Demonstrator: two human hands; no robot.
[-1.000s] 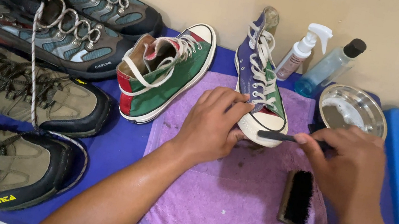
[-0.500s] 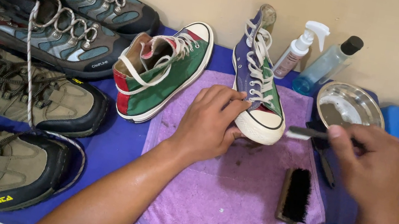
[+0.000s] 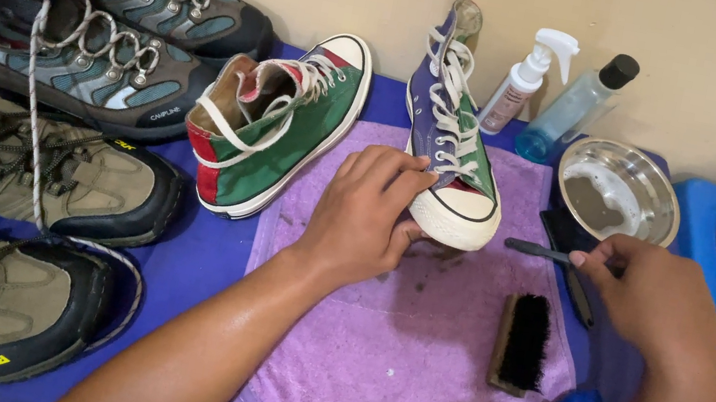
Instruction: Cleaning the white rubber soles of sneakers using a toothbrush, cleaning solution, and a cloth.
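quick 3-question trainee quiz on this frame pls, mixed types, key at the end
1. True or false: the left hand grips the toe end of the purple high-top sneaker standing on the purple towel.
2. What does the right hand hold?
A. a slim dark brush
B. the spray bottle
C. the wooden-backed brush
3. Fill in: the metal bowl sits just in front of the clear bottle with a ____ cap.

Key: 1 true; 2 A; 3 black
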